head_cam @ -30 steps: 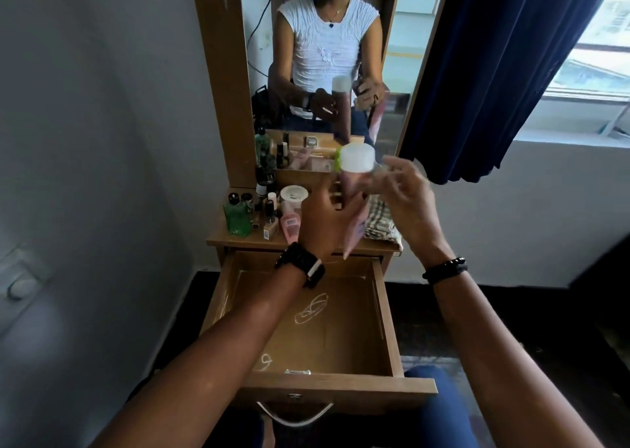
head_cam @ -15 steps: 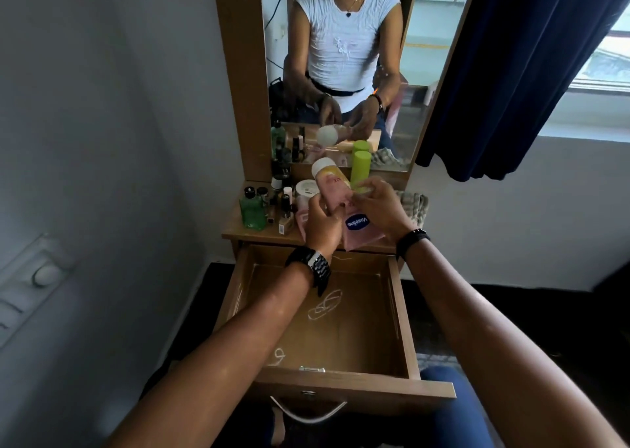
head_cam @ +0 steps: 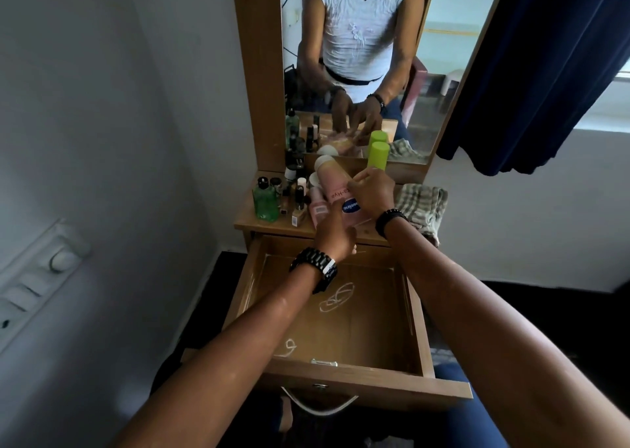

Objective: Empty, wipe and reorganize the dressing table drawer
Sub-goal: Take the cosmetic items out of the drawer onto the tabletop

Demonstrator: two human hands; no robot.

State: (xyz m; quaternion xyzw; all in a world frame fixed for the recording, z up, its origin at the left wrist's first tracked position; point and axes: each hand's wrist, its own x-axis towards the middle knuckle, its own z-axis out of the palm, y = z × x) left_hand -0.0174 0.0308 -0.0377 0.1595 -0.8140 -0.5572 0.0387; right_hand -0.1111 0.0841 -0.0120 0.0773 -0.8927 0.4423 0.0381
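The drawer (head_cam: 327, 314) stands open and emptied but for rubber bands (head_cam: 335, 298). The pink tube (head_cam: 335, 190), held up a second ago, now lies on the counter (head_cam: 245, 221). Right hand (head_cam: 373, 193) pinches it with curled fingers; left hand (head_cam: 335, 234) touches it with an extended finger. Bottles (head_cam: 266, 202) and a cloth (head_cam: 422, 202) crowd either side.

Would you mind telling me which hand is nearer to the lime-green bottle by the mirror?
Right. The right hand sits just below the lime-green bottle, while the left hand is lower, at the tabletop's front edge.
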